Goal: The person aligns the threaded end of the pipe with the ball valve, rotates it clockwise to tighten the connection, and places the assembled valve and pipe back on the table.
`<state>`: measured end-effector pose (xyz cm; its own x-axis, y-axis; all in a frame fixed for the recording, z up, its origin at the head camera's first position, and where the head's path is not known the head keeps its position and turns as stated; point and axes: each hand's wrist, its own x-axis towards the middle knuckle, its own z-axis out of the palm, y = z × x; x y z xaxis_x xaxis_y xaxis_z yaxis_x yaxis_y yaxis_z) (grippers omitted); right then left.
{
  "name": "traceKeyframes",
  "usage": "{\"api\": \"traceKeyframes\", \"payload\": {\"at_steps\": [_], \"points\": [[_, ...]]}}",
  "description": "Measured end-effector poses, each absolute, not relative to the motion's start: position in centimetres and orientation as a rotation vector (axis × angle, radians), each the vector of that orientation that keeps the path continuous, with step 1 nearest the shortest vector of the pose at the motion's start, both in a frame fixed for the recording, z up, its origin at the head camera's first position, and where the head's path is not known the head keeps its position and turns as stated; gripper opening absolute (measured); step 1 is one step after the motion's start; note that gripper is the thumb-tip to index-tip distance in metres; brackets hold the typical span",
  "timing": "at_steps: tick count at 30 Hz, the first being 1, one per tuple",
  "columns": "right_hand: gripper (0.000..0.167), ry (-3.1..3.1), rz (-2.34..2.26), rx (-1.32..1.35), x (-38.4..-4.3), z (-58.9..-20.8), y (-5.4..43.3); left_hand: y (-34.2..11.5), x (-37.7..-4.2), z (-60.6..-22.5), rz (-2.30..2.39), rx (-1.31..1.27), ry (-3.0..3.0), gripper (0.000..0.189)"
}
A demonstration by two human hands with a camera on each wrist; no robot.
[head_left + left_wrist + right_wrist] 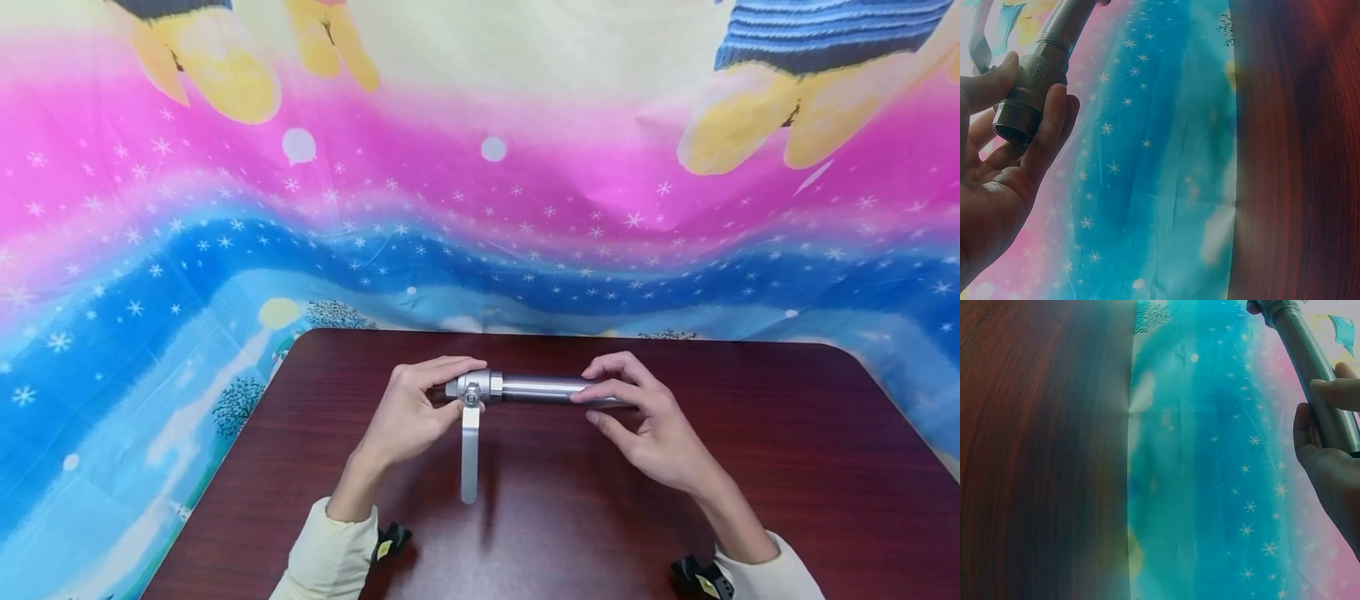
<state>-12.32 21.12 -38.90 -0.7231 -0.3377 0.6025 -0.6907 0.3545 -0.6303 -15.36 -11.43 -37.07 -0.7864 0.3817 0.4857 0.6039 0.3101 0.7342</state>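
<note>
Left hand (408,414): gripped silver metal lever valve (472,386)
Markings (1036,70): were illegible
Right hand (656,432): pinched silver metal tube (536,388), valve's three o'clock

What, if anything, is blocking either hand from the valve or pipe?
Nothing visible: the left hand grips the valve and the right hand holds the pipe. The lever juts out from the valve but keeps neither hand off.

My head view is bright and fairly sharp: highlights streak the steel pipe (540,387), and soft shadows and a pale sheen lie on the glossy dark table (795,433). My wrist views are dimmer and hazy, the backdrop (1116,125) bleaching towards white in one upper corner of each.
</note>
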Motion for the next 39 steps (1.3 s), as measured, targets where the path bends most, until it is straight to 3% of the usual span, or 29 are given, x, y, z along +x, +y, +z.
{"api": "traceKeyframes", "payload": {"at_steps": [19, 39], "points": [[0.045, -2.326, 1.364, 0.902, -12.5, -38.22, 21.57, -11.42, -15.37, -36.65, -1.467, -0.928, -2.341, 0.054], [0.059, -2.324, 1.391, 0.807, -11.96, -38.42, 20.82, -11.33, -15.2, -37.04, -1.42, -0.927, -2.33, 0.053]]}}
